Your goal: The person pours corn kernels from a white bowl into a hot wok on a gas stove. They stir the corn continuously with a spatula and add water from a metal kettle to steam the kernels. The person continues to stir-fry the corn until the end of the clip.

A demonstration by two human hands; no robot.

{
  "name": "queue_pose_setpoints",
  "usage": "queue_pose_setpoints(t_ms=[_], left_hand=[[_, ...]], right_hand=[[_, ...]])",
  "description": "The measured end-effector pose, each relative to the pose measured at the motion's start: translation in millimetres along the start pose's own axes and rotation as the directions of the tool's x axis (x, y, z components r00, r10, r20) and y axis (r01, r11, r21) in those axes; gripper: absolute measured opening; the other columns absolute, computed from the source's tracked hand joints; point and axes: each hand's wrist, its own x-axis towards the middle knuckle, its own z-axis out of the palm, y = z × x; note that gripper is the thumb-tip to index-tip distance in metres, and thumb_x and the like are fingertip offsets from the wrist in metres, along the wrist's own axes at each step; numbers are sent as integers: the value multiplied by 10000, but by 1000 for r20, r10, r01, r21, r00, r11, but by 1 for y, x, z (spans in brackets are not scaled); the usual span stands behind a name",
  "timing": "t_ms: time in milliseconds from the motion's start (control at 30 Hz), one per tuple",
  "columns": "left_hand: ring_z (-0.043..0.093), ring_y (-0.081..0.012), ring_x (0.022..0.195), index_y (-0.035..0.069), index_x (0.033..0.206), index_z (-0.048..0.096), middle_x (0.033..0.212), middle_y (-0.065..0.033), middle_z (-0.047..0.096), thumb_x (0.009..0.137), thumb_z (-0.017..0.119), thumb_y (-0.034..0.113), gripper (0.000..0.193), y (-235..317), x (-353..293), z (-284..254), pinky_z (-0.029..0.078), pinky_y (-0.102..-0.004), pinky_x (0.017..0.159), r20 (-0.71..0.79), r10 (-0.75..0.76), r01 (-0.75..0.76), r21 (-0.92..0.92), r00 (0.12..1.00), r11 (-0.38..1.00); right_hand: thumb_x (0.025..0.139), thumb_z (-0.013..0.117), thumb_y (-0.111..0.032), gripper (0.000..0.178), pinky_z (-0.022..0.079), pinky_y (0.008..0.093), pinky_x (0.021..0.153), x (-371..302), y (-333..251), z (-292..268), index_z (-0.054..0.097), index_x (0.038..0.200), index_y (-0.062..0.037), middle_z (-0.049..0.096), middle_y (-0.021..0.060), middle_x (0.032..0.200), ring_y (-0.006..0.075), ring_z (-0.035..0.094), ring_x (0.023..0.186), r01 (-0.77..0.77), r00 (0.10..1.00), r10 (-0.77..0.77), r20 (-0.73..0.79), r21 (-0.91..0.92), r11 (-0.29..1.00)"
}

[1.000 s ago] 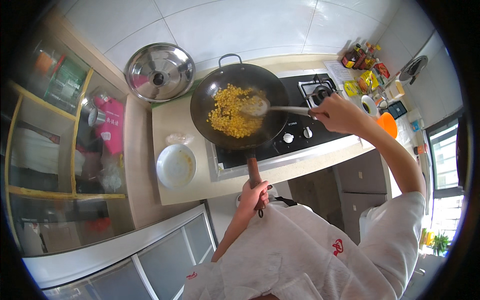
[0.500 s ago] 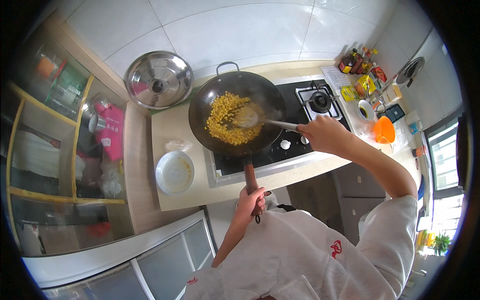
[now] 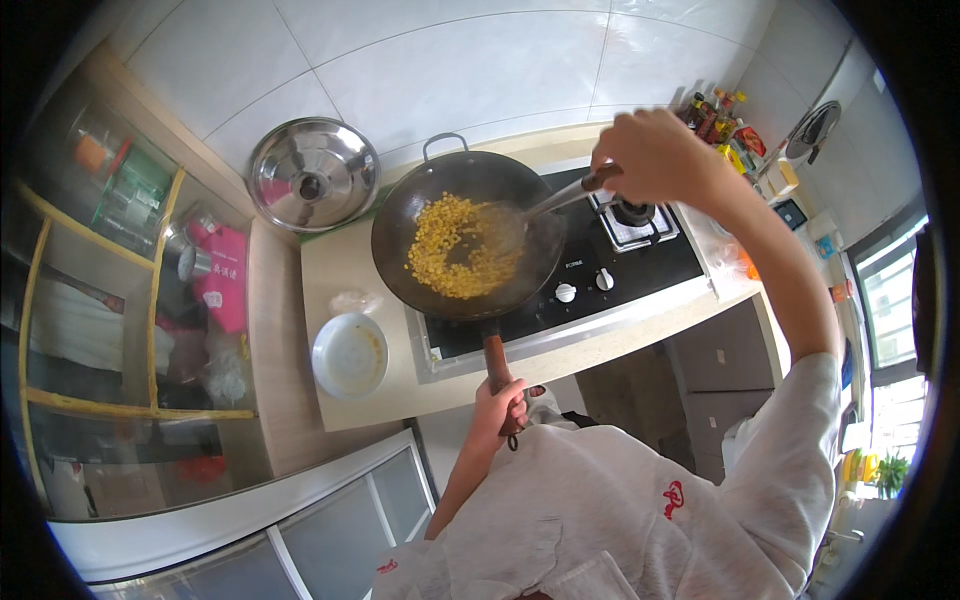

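A dark wok (image 3: 400,240) sits over the left burner of the gas stove. Yellow corn kernels (image 3: 445,262) lie in a ring-like heap across its bottom. My left hand (image 3: 497,405) is wrapped round the wok's wooden handle (image 3: 495,358), close to my body. Raised above the stove's right side, my right hand (image 3: 655,155) grips the handle of a metal spatula (image 3: 558,197). The spatula slants down to the left; its blade is smeared by motion among the kernels on the wok's right side.
Left of the wok, a white bowl (image 3: 350,356) and a crumpled clear plastic bag (image 3: 355,302) rest on the counter. A steel lid (image 3: 314,175) leans against the tiled wall. Bottles (image 3: 712,115) stand at the back right, past the second burner (image 3: 632,212).
My right hand has risen toward the back wall, tilting the spatula more steeply. Its blade has shifted right through the kernels. My left hand keeps its hold on the wok handle.
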Motion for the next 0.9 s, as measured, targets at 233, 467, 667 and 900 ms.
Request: queue_pose_setpoints(t_ms=[233,467,667,900], left_hand=[[395,-77,456,117,875,420,651,7,433,841,600,107,183,2,-2,6,343,-257,410,5,-2,2,1,1000,1000],[404,-78,463,111,872,414,649,6,427,841,596,108,185,3,-3,6,348,-254,407,-11,-6,6,13,1000,1000],[406,-78,463,110,874,415,649,7,426,838,595,104,184,5,-6,7,357,-257,408,-32,-9,10,40,999,999],[436,-89,467,88,850,429,646,-4,445,828,609,96,182,8,-6,9,386,-268,415,-28,-5,6,30,1000,1000]], right_hand=[[640,770,-224,192,496,329,635,54,3,-37,708,774,-101,678,75,772,239,650,699,16,971,54,235,-289,957],[657,786,-261,256,509,349,647,93,-8,-23,707,777,-48,672,104,789,270,648,736,-97,843,218,491,-261,960],[672,723,-181,199,486,367,655,78,10,0,731,868,-151,673,60,739,245,637,740,185,957,-192,216,52,981],[712,697,-186,214,497,359,716,69,36,0,708,904,-90,675,87,804,247,637,771,130,987,-123,105,-68,989]])
